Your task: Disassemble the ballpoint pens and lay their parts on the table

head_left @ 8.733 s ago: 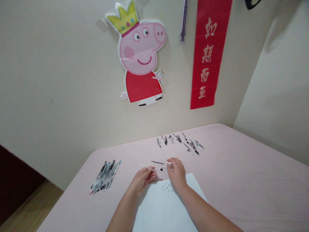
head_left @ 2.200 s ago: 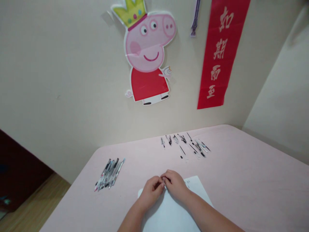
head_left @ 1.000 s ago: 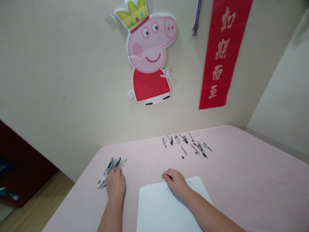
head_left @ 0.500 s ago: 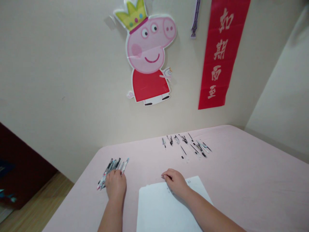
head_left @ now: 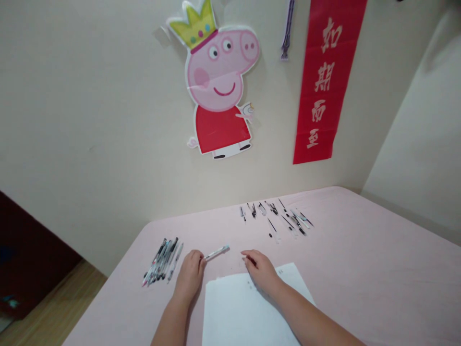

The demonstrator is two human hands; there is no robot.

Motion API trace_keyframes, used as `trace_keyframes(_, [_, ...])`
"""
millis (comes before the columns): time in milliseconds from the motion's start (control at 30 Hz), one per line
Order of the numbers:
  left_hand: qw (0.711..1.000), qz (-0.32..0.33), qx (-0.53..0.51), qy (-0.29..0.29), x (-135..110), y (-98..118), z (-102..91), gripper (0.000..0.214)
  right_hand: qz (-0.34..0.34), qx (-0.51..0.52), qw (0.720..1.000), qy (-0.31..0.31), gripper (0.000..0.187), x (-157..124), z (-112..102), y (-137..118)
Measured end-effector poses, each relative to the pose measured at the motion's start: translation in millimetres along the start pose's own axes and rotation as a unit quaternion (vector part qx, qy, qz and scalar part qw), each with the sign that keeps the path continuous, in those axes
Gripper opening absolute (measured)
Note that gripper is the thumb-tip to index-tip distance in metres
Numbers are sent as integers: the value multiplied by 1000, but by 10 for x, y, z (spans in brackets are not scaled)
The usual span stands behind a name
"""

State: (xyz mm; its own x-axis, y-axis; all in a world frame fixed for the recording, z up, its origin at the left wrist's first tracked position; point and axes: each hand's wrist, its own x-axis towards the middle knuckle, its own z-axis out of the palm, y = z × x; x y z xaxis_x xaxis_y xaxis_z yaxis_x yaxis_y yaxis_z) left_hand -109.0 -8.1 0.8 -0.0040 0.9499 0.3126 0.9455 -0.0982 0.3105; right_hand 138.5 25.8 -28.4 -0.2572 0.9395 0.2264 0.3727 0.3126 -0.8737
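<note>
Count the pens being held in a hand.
1. The slim white plastic pen is pinched in the grip of the left hand. The right hand rests on the white paper sheet; its curled fingers may hide something. A bundle of black and clear pens lies at the left.

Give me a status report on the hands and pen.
Left hand holding one pen by its end. Right hand resting on the paper. Pen pile beside left hand, pen parts farther back.

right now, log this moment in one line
left hand: holds pen | right hand: on paper sheet | pen pile: left | pen parts: far side
</note>
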Motion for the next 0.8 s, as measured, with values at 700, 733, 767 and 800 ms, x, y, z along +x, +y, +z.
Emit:
trace_keyframes(700, [986,130,9,-105,-39,588,-11,19,39,111,992,-32,19,22,18,-42])
trace_keyframes(733, [985,133,15,-110,-41,606,3,19,33,102,994,-35,18,20,17,-56])
trace_keyframes(767, [984,136,19,-116,-44,622,19,20,28,89,995,-36,18,19,15,-67])
trace_keyframes(800, [983,136,19,-119,-48,636,34,21,24,75,996,-38,17,19,13,-74])
